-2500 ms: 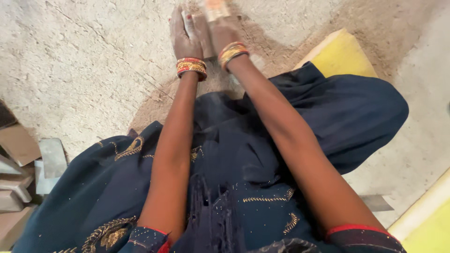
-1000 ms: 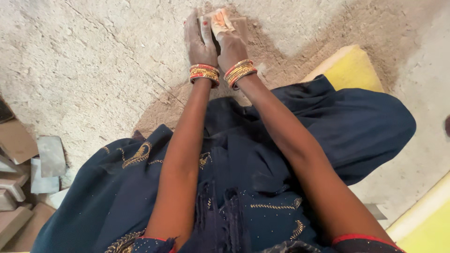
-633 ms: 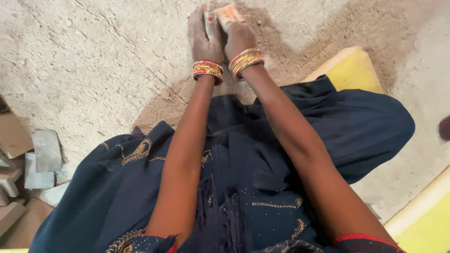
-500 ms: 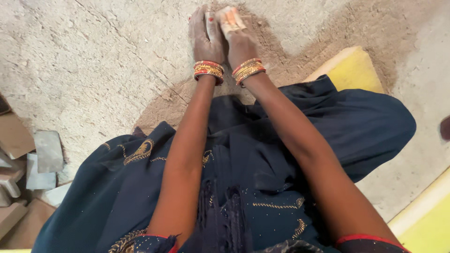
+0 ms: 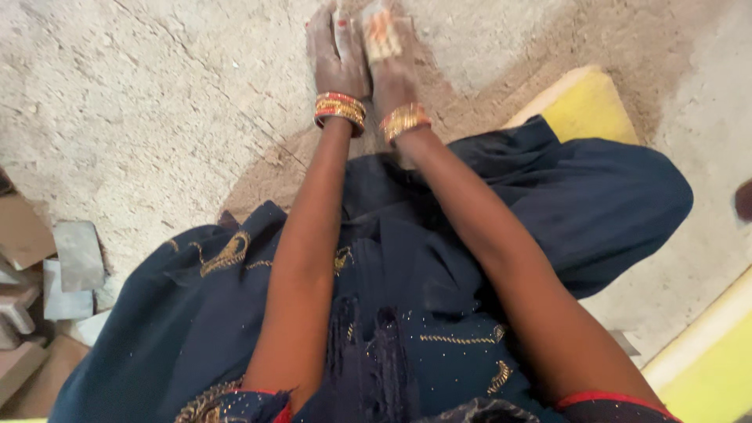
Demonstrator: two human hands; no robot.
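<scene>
**Two hands pressing a small block into the sandy floor**

The left hand [image 5: 337,55] lies flat, fingers straight and together, palm down on the gritty floor [image 5: 141,117], holding nothing that shows. Just beside it, the right hand [image 5: 389,59] is laid over a small pale block [image 5: 381,35] with orange marks, fingers stretched along it; how tightly it grips I cannot tell. The block sits under the right fingers, touching the floor at the top edge of the view.

Judging from this, even weight through both wrists and a level block would serve best.

No containers show; grey and brown bricks [image 5: 74,254] lie well off to the left, and a yellow slab [image 5: 587,106] lies to the right.
</scene>
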